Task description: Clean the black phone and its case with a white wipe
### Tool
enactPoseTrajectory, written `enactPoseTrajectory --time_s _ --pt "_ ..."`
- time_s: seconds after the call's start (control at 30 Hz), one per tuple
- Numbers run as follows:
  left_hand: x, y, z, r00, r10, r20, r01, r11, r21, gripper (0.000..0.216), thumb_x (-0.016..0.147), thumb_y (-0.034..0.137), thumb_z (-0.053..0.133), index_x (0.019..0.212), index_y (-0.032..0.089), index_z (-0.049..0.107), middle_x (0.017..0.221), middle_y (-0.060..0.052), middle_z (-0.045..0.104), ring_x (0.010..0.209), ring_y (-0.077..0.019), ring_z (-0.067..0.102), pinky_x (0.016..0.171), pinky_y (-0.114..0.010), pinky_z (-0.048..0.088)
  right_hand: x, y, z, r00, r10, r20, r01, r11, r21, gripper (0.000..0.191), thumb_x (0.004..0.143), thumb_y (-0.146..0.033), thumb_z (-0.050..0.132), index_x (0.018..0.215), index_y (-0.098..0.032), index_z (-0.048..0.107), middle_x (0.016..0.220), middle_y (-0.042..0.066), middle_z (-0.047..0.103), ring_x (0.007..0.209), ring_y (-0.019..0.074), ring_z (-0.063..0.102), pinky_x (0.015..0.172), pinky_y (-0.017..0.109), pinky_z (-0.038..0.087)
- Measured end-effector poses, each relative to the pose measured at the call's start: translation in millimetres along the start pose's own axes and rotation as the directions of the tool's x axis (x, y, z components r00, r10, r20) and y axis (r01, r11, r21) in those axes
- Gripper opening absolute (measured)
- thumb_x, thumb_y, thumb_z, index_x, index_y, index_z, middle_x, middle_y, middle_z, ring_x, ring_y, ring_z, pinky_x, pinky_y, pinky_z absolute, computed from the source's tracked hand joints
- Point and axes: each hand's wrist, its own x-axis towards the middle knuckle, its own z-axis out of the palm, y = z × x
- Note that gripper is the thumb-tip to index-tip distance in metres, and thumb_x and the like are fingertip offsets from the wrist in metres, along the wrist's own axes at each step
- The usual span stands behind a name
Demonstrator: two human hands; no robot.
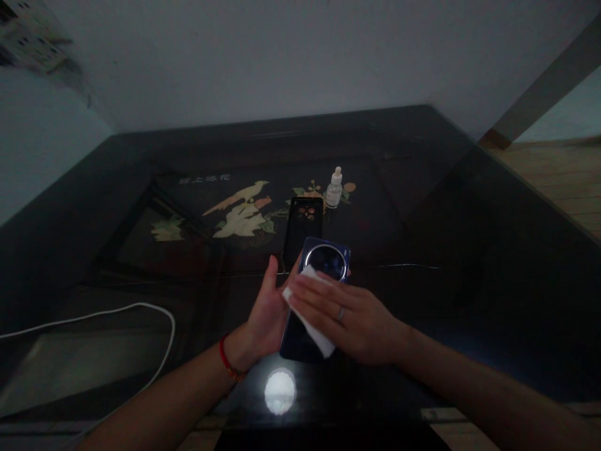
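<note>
My left hand cradles a dark blue phone from underneath, back side up, its big round camera ring facing me. My right hand, a ring on one finger, lies across the phone's back with fingers stretched flat, pressing a small white cloth against it. A red string bracelet sits on my left wrist. The phone is held just above a dark glass-topped table.
A black phone case lies flat on the table just beyond the phone. A small white dropper bottle stands upright behind it. A white cable loops at the left. A lamp's reflection glows on the glass.
</note>
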Motion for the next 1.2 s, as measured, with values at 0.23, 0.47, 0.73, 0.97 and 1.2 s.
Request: enactPoseTrajectory --time_s 0.23,0.47,0.73,0.97,1.2 --pt "1 -1 3 0.999 -0.024 0.027 0.022 0.998 0.067 0.068 0.085 0.066 0.033 0.138 0.025 0.043 0.103 -0.006 0.070 0.088 -0.0191 0.067 0.090 -0.033 0.043 2 -7 1 0.992 -0.122 0.041 0.119 0.990 0.075 0.035 0.096 -0.012 0.034 0.121 -0.001 0.056 0.127 0.014 0.060 0.126 0.0233 0.048 0.107 0.035 0.042" --pt "-2 2 5 0.999 -0.042 -0.006 0.042 0.999 -0.009 0.065 0.086 0.066 0.032 0.131 0.022 0.050 0.074 0.000 0.070 0.067 -0.0116 0.065 0.074 -0.022 0.046 2 -5 2 0.997 0.075 0.021 -0.074 0.997 -0.016 0.037 0.095 -0.011 0.036 0.129 -0.001 0.049 0.135 0.016 0.052 0.134 0.0249 0.037 0.109 0.041 0.040" --pt "-4 1 11 0.995 0.004 0.098 -0.022 0.984 0.176 0.076 0.084 0.071 0.020 0.146 0.026 0.028 0.130 -0.010 0.057 0.114 -0.0259 0.057 0.097 -0.042 0.038 1 -19 5 0.994 -0.047 0.094 0.035 0.991 0.130 0.039 0.093 -0.014 0.042 0.129 0.000 0.049 0.134 0.017 0.053 0.133 0.0239 0.040 0.108 0.038 0.041" --pt "-3 4 15 0.990 0.043 0.131 -0.069 0.978 0.198 0.083 0.082 0.073 0.025 0.149 0.025 0.015 0.144 -0.012 0.043 0.130 -0.0334 0.042 0.099 -0.054 0.035 3 -20 1 0.963 -0.270 -0.020 0.269 0.946 0.182 0.032 0.095 -0.017 0.041 0.117 -0.004 0.060 0.124 0.012 0.063 0.122 0.0199 0.053 0.111 0.032 0.035" --pt "-2 2 12 0.998 -0.049 0.044 0.042 0.987 0.157 0.078 0.088 0.066 0.021 0.145 0.013 0.029 0.114 -0.010 0.067 0.101 -0.0195 0.063 0.092 -0.029 0.042 -2 -2 -6 0.994 0.095 -0.053 -0.089 0.992 0.093 0.037 0.096 -0.009 0.032 0.126 0.000 0.051 0.132 0.017 0.055 0.132 0.0244 0.041 0.109 0.040 0.039"
